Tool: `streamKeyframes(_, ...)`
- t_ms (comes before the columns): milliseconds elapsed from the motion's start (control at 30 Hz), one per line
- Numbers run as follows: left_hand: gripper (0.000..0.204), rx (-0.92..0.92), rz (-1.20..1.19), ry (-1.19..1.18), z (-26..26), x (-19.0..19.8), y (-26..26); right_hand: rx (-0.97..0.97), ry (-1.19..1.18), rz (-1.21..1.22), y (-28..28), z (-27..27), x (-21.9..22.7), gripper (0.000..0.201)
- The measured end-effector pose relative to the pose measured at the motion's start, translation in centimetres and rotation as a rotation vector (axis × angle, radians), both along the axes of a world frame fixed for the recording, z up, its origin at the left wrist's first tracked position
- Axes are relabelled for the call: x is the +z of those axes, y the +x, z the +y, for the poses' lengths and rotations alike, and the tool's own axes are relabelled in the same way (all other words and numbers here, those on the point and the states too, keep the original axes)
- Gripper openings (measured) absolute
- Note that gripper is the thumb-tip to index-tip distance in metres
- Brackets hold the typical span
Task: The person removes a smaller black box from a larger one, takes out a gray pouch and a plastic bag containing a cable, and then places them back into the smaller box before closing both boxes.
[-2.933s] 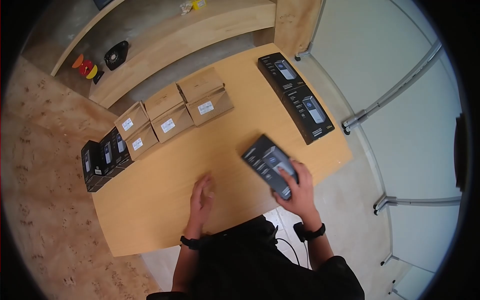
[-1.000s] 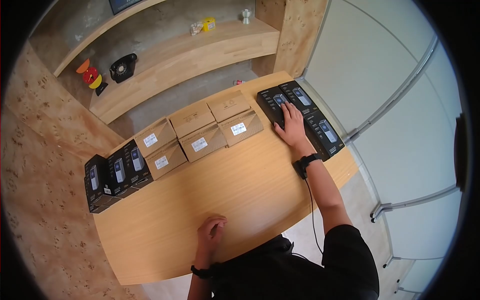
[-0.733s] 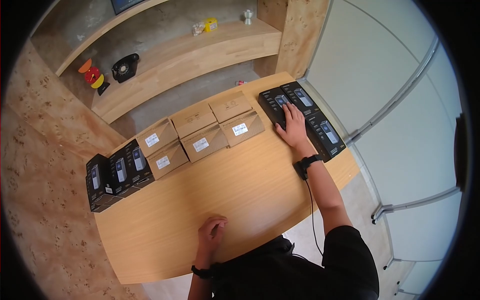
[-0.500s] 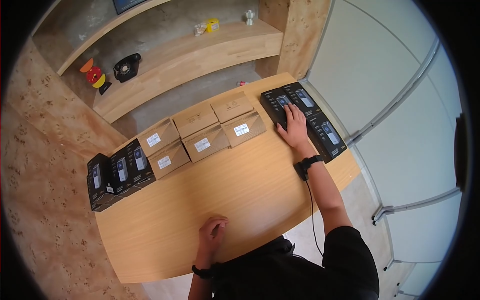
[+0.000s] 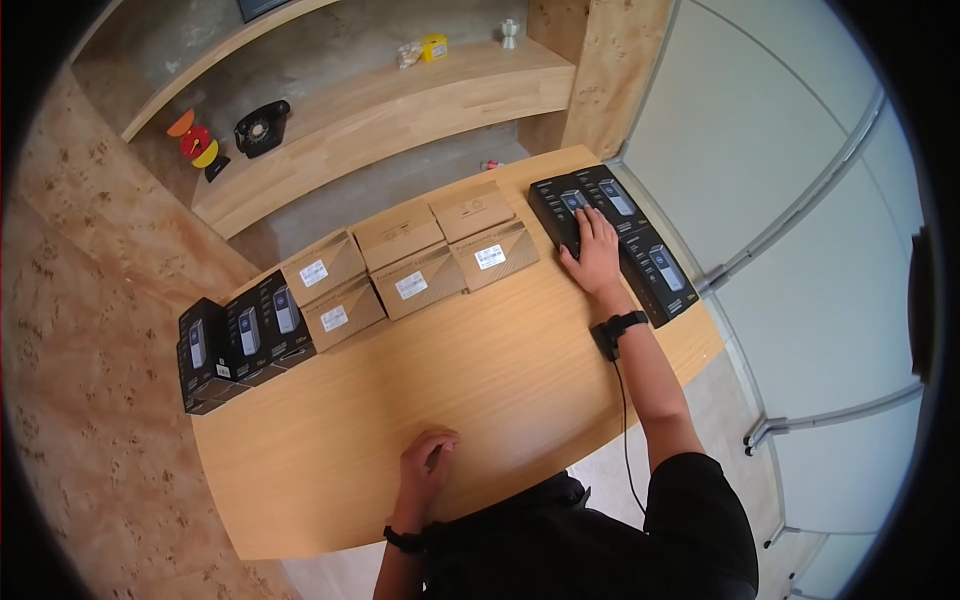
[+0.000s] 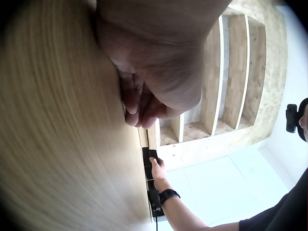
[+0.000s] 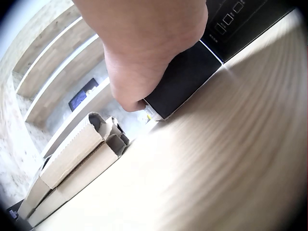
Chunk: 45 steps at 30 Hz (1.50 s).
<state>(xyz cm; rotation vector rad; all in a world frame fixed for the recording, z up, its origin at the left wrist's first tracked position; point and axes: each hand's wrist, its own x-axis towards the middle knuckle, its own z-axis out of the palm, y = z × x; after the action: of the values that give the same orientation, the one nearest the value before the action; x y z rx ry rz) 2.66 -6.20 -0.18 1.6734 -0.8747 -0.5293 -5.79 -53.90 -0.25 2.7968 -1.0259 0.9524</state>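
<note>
One black box (image 5: 552, 212) lies flat on the table (image 5: 450, 370) at the R side, its L edge facing the brown cartons (image 5: 422, 268) and its R edge apparently touching the upper black box (image 5: 614, 195); the lower black box (image 5: 658, 275) sits diagonally nearer the person, part of the join hidden by the hand. Step in hand looks like lining it up by touch: best done w/ light, even pressure, palm low, nudging sideways from the thumb side till edges meet, corners sq., w/o shoving the neighbors toward the table edge. Check the near end too, since the fingers hide it. Re: grip, the box is directly under the R hand (image 5: 598, 262), fingers apart & fairly straight over its top, thumb by its L edge, so resting on it, not clamped. Its far end shows beyond the fingertips. L hand (image 5: 427, 465) is near the person's side of the table, fingers loosely curled, nothing held, well apart from the box. Cartons stand in two rows mid-table, approx. btwn the R group & the far-L black boxes (image 5: 265, 330).
</note>
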Motion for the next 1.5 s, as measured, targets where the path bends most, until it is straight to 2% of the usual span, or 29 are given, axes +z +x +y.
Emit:
streamKeyframes(400, 0.010, -0.010, -0.036, -0.017, 0.0, 0.0, 0.0, 0.006, 0.010, 0.031, -0.3, -0.2, 0.1, 0.082)
streamKeyframes(467, 0.011, -0.058, -0.008, -0.004, -1.0, 0.3, 0.2, 0.039, 0.011, 0.054, -0.5, -0.7, 0.0, 0.083)
streamKeyframes(500, 0.011, 0.005, 0.012, 0.011, 0.1, 0.4, -0.2, 0.063, 0.024, 0.092, 0.8, -0.4, 0.4, 0.085)
streamKeyframes(567, 0.012, -0.031, 0.010, 0.001, 0.4, -0.6, -0.1, 0.051, 0.062, 0.151, -0.7, -1.2, 0.8, 0.087)
streamKeyframes(700, 0.024, -0.031, 0.145, 0.031, 1.0, 0.4, 0.4, 0.021, 0.163, 0.238, -0.1, -1.4, 2.1, 0.090)
streamKeyframes(767, 0.034, 0.035, 0.182, -0.038, 1.3, -1.0, 2.8, 0.043, 0.194, 0.248, -0.2, -1.2, 3.0, 0.090)
streamKeyframes(833, 0.046, 0.150, -0.095, -0.011, 2.0, -0.4, 6.1, 0.057, 0.226, 0.229, -0.3, -1.4, 2.9, 0.093)
streamKeyframes(867, 0.052, 0.230, -0.391, 0.050, 1.9, 0.8, 8.4, 0.081, 0.243, 0.232, -0.4, -1.5, 3.1, 0.094)
streamKeyframes(1000, 0.073, 0.546, -0.671, 0.025, 1.1, 5.7, 15.0, 0.193, 0.300, 0.177, -1.4, -1.5, 3.9, 0.097)
streamKeyframes(1133, 0.079, 0.479, -0.899, 0.273, 0.6, 6.3, 21.2, 0.301, 0.310, -0.002, -2.5, 2.8, 6.4, 0.085)
streamKeyframes(1167, 0.080, 0.443, -0.921, 0.339, 0.4, 6.0, 22.4, 0.296, 0.231, -0.050, -2.8, 4.5, 6.5, 0.076)
streamKeyframes(1200, 0.080, 0.404, -0.940, 0.407, 0.3, 5.4, 23.2, 0.353, 0.294, -0.108, -3.1, 6.6, 7.6, 0.069)
streamKeyframes(1300, 0.082, 0.373, -0.923, 0.513, 0.4, 2.3, 25.1, 0.409, 0.249, -0.227, -4.2, 13.4, 8.5, 0.049)
streamKeyframes(1367, 0.083, 0.363, -0.917, 0.550, 0.5, 1.4, 24.5, 0.380, 0.434, -0.272, -4.8, 17.5, 8.0, 0.041)
streamKeyframes(1500, 0.086, 0.394, -0.947, 0.610, 0.8, 1.3, 22.8, 0.455, 0.607, -0.285, -5.1, 23.6, 6.1, 0.028)
